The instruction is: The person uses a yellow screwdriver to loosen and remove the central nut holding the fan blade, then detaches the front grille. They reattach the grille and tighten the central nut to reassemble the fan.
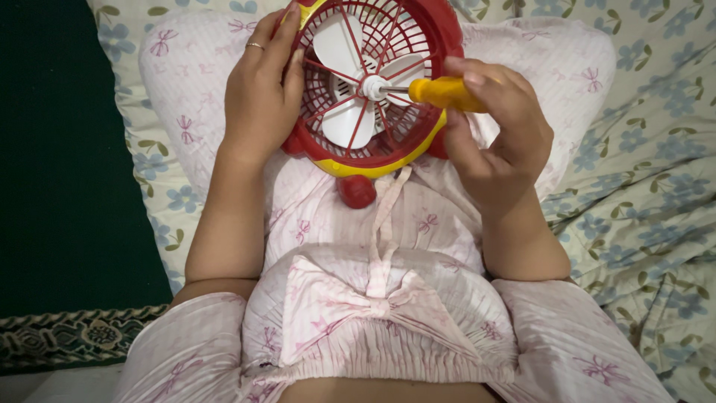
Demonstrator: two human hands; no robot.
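A small red and yellow fan [406,153] with white blades behind a red grille rests tilted on my lap. My left hand [261,97], with a ring on one finger, grips the fan's left rim and holds it steady. My right hand [496,142] is closed around a yellow-handled screwdriver [440,93]. Its metal tip touches the white hub at the centre of the grille. A red knob [356,191] sticks out under the fan's lower edge.
My legs in pale pink patterned clothing [373,298] fill the middle. A floral bedsheet [649,216] spreads to the right and above. On the left lies a dark green carpet [60,164] with a patterned border [67,336].
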